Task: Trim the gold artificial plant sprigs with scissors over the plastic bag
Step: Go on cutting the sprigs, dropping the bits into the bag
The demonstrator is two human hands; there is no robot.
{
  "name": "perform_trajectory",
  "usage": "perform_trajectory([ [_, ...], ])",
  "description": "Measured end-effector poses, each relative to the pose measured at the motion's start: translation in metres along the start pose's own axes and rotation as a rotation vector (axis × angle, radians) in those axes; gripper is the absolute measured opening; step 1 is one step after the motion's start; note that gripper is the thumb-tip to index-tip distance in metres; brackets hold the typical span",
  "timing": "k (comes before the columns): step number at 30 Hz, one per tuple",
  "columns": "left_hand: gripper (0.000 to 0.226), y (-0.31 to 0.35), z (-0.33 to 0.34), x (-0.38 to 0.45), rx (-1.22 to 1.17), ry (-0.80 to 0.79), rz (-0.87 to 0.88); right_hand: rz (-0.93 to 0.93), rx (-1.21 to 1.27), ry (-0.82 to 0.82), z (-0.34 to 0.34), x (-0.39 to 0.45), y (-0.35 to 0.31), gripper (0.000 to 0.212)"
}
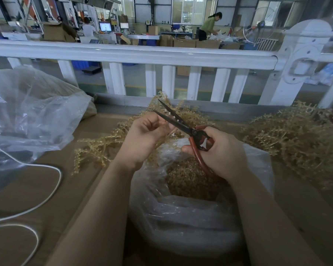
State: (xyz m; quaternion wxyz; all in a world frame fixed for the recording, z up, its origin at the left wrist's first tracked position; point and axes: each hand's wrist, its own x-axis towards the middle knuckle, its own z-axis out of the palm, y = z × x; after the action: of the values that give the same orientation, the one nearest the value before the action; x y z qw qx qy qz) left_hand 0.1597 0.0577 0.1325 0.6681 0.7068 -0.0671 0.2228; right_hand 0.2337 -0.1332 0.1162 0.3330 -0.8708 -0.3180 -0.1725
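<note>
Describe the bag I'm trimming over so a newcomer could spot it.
Start at the white railing and come down between the two hands. The plastic bag sits open directly below the scissors. Unlike the other clear bag at left, gold trimmings fill it.

Left hand (146,135) pinches gold sprig (96,148); right hand (219,150) grips open scissors (183,125), blades beside left fingers; plastic bag (181,217) below both hands.

- The left hand (146,135) is hiding the stem of the gold sprig (104,144) it is gripping.
- The right hand (219,150) is covering part of the scissors (183,125) handles.
- The left edge is cutting off the white cable (52,187).
</note>
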Motion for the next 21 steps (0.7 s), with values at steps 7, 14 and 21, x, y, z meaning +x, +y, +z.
perform_trajectory([
  [7, 0.007, 0.0006, 0.0019, -0.0002, -0.038, -0.002, 0.037, -0.006, 0.001, 0.019, -0.0015, -0.0009, -0.0023, 0.064],
  [14, 0.011, 0.0047, 0.0021, -0.0011, -0.005, 0.018, 0.034, -0.007, -0.014, 0.028, -0.0016, -0.0003, -0.0019, 0.076],
  [21, 0.017, 0.0057, 0.0005, -0.0005, 0.096, 0.017, 0.025, -0.057, -0.071, 0.041, -0.0012, -0.0003, -0.0012, 0.073],
])
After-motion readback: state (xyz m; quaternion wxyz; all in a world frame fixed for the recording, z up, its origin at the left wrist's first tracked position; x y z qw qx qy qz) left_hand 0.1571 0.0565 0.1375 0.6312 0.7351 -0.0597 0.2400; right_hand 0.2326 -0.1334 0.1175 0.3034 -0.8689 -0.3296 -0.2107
